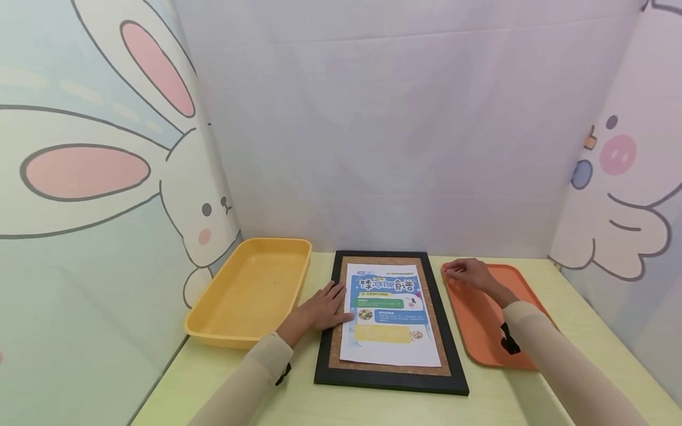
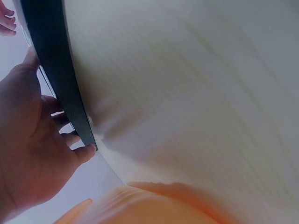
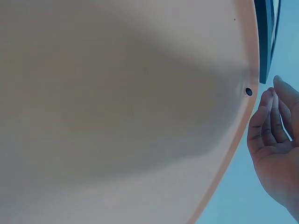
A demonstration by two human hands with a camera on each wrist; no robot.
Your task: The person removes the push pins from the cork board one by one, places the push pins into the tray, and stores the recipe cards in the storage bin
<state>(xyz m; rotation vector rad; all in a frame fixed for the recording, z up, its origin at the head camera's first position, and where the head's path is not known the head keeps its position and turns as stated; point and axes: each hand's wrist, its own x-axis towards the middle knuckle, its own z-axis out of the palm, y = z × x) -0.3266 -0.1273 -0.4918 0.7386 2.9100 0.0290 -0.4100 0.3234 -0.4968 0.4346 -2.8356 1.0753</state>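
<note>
A printed poster (image 1: 391,349) lies on a black-framed cork board (image 1: 394,381) in front of me. My left hand (image 1: 322,307) lies spread on the board's left side, fingers touching the poster's left edge; the left wrist view shows this hand (image 2: 32,135) beside the black frame (image 2: 60,74). Over the far left corner of the orange tray (image 1: 511,349), my right hand (image 1: 471,273) has bent fingers beside a small red thing (image 1: 446,270). In the right wrist view, the fingertips of that hand (image 3: 278,135) are close together near the tray's rim (image 3: 252,51). Whether they pinch anything is unclear.
A yellow basin (image 1: 266,278) stands left of the board, close to the left wall panel. A white cloth backdrop (image 1: 389,148) rises behind the pale table (image 1: 298,390). The orange tray is close to the board's right side.
</note>
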